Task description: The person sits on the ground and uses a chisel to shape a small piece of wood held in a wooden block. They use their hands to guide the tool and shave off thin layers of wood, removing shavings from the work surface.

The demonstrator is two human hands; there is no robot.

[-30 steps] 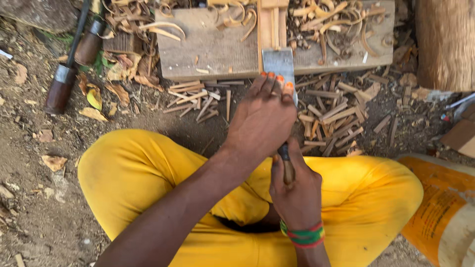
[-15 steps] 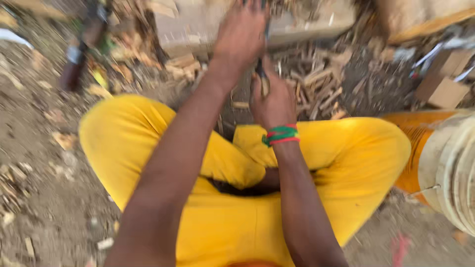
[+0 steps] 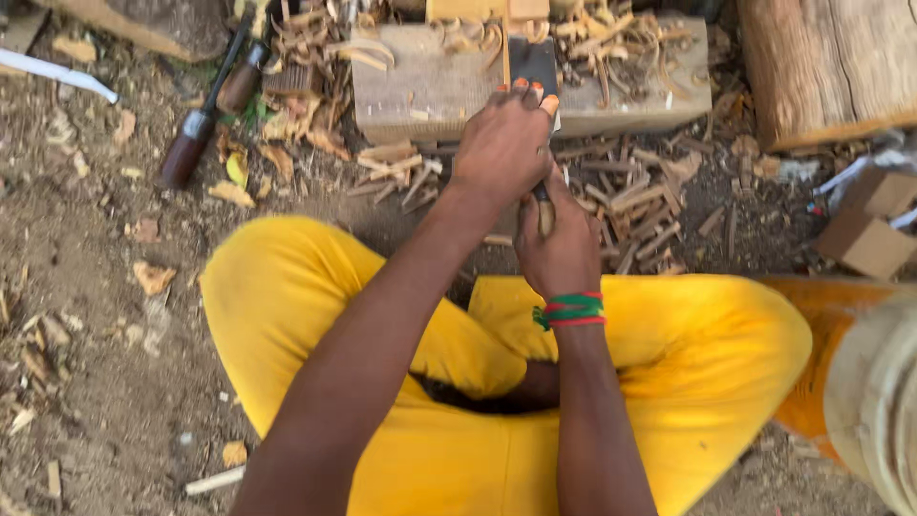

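Outdoors — dirt ground (image 3: 105,382), wood chips (image 3: 630,205), wooden block (image 3: 420,91); both hands' grip closed on chisel (image 3: 535,67).

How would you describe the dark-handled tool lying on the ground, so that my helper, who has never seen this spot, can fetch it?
Start at the pale wooden block in front of the seated person's yellow trousers. Look to its left, past the heap of curled shavings, onto the bare dirt. There lies the tool, slanting, with a reddish-brown handle and a metal collar, the only smooth, dark, turned piece among rough pale chips.
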